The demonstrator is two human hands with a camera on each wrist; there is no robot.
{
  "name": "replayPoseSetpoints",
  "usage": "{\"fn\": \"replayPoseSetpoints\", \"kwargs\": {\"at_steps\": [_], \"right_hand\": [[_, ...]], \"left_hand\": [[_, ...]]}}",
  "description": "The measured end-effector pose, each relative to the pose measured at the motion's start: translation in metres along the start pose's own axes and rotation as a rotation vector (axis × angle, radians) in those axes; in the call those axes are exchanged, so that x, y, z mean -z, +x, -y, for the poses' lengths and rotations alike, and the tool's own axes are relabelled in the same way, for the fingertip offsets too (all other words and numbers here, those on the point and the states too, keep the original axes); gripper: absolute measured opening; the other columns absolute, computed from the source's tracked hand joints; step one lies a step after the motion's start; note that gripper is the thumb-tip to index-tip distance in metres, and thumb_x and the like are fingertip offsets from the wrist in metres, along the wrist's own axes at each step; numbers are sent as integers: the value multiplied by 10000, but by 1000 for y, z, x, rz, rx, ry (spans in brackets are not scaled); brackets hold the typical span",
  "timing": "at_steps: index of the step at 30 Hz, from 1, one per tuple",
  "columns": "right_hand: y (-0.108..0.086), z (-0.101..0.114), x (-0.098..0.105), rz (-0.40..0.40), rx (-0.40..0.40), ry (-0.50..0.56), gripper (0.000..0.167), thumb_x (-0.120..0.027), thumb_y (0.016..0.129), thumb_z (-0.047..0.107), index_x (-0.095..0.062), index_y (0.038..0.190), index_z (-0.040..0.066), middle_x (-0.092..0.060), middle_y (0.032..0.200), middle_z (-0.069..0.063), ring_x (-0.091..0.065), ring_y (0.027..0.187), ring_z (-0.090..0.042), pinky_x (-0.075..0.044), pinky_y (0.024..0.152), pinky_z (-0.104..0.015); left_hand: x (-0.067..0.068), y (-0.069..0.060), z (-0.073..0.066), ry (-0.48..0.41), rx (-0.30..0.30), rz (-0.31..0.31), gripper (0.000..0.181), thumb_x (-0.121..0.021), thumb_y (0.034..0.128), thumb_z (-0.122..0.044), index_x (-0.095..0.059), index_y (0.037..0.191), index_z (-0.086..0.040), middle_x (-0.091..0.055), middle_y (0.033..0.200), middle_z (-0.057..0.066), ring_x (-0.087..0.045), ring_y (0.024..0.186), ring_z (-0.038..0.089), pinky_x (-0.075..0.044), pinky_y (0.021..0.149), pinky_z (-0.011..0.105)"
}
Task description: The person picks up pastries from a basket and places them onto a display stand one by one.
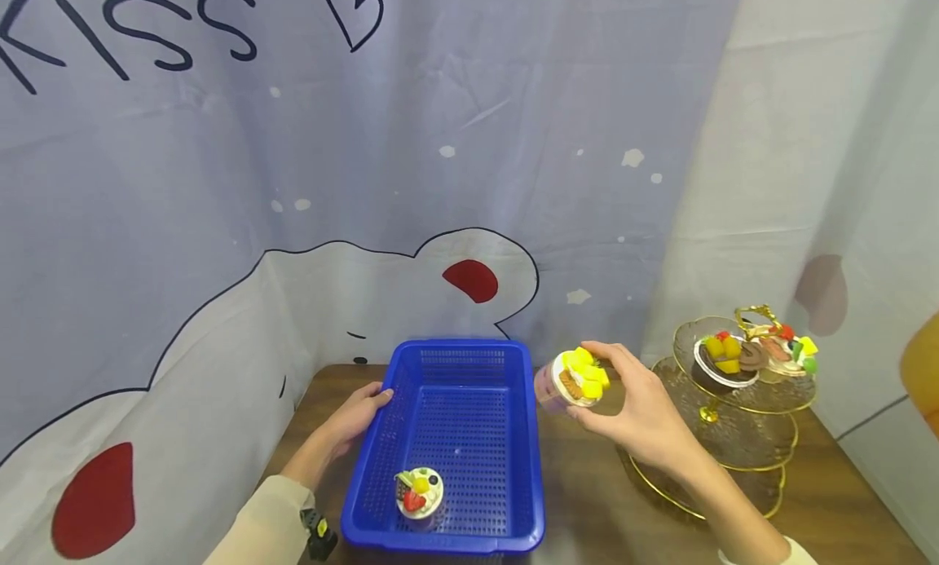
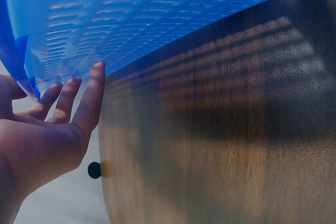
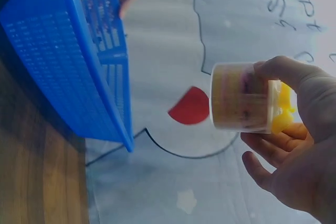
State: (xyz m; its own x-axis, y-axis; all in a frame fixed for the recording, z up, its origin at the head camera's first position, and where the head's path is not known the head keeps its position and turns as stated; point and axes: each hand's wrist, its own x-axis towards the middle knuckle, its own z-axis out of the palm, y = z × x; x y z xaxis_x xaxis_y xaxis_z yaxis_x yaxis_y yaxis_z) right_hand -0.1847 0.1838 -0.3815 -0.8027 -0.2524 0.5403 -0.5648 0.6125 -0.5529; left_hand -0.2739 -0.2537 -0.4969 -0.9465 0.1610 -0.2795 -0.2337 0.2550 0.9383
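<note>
My right hand [image 1: 645, 410] pinches a clear dessert cup [image 1: 552, 390] between thumb and fingers, just off the blue basket's right rim. Yellow fruit cubes and a biscuit top the cup, and layers show through its side in the right wrist view. At the basket's left side, my left hand [image 1: 357, 417] grips the rim of the blue plastic basket [image 1: 534, 467], thumb over the edge and fingers [image 2: 94, 95] against the outer wall. Inside the basket, near its front left corner, stands another dessert cup [image 1: 420, 493] topped with strawberry, cream and other fruit.
To the right stands a tiered glass stand [image 1: 734, 430] with gold rims. Its top tier carries a dark chocolate dessert cup [image 1: 726, 363] and a cream-and-fruit dessert [image 1: 788, 350]. A printed curtain [image 1: 469, 141] hangs behind the wooden table [image 1: 587, 500].
</note>
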Motion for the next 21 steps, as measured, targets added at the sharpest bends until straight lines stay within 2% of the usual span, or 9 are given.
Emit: {"fn": "replayPoseSetpoints", "kwargs": {"at_steps": [6, 12, 18, 21], "right_hand": [[-18, -8, 19, -75, -52, 58, 828, -904, 723, 166, -475, 1427, 242, -581, 1301, 76, -556, 1124, -60, -389, 941, -173], [-35, -17, 26, -123, -133, 118, 812, -889, 745, 146, -469, 1436, 220, -615, 1302, 38, -577, 1134, -12, -348, 964, -97], [-53, -26, 30, -131, -203, 63, 794, -890, 750, 205, -477, 1426, 254, -584, 1364, -18, -538, 1158, 58, -341, 947, -60], [-61, -31, 36, -146, -214, 15, 778, -891, 748, 206, -494, 1417, 235, -609, 1335, -41, -532, 1135, 91, -341, 928, -51]], "left_hand": [[-2, -1, 1, 5, 6, 4, 401, -427, 1068, -297, -476, 1361, -29, -640, 1120, 213, -674, 917, 301, -566, 745, 411], [-2, -1, 0, 4, 1, 2, 408, -428, 1066, -313, -476, 1354, -27, -638, 1110, 207, -673, 902, 293, -564, 742, 404], [-1, 0, 0, 8, -4, -13, 393, -422, 1069, -299, -489, 1335, -17, -643, 1094, 197, -671, 891, 284, -561, 739, 396], [-2, 0, -1, 5, -9, -9, 389, -423, 1069, -292, -494, 1334, -16, -645, 1102, 203, -671, 897, 288, -559, 743, 395]]}}
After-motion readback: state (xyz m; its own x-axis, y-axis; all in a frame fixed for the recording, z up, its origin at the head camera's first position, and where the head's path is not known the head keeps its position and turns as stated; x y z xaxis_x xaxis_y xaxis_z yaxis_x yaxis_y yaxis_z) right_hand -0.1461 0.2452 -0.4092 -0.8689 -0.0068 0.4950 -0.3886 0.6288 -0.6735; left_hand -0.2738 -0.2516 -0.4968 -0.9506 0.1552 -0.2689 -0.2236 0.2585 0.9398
